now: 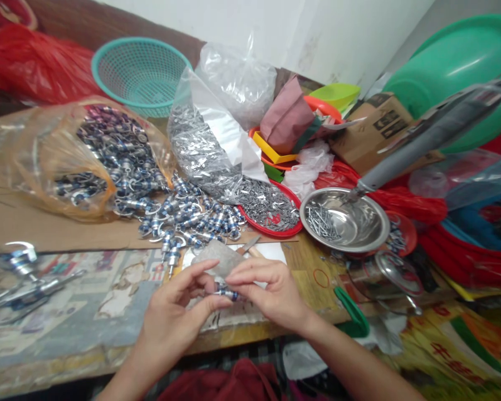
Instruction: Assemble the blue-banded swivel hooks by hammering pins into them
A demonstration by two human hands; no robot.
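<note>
Small blue-banded metal part [226, 293] pinched between closed fingertips of left hand [176, 317] and right hand [271, 295].

Both hands [179, 317] [271, 292] pinch sm. metal part [226, 293] — over table [67, 334].

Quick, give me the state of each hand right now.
Left hand: closed, fingertips pinching the small blue-and-silver metal part.
Right hand: closed, fingertips pinching the same part from the other end.

Head camera looks steeply down, close over cluttered table [67, 356].
</note>
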